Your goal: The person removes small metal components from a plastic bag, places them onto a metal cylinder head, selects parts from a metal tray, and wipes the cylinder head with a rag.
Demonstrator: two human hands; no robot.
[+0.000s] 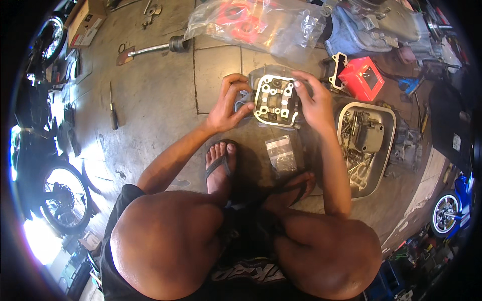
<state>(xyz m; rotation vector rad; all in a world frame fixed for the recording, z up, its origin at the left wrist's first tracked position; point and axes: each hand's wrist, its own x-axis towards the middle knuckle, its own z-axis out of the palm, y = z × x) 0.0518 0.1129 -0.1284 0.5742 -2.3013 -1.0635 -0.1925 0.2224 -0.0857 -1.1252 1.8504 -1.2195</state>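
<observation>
A metal engine cylinder head (276, 102) with a bright, machined rim and pale fittings inside sits in front of my feet. My left hand (228, 108) is curled at its left side, thumb and fingers bent around that edge. From the right, my right hand (315, 104) grips the opposite side, its thumb by the upper right corner of the rim. The undersides of both grips are hidden. Just below the cylinder head, a small clear plastic bag (281, 154) lies on the floor.
Right of my forearm stands a metal tray (394, 131) of engine parts. Beyond it are a red box (362, 79) and a flat gasket (337, 71). A clear bag with red parts (246, 25) lies ahead. To the left lie a screwdriver (113, 114) and a long-handled tool (153, 49).
</observation>
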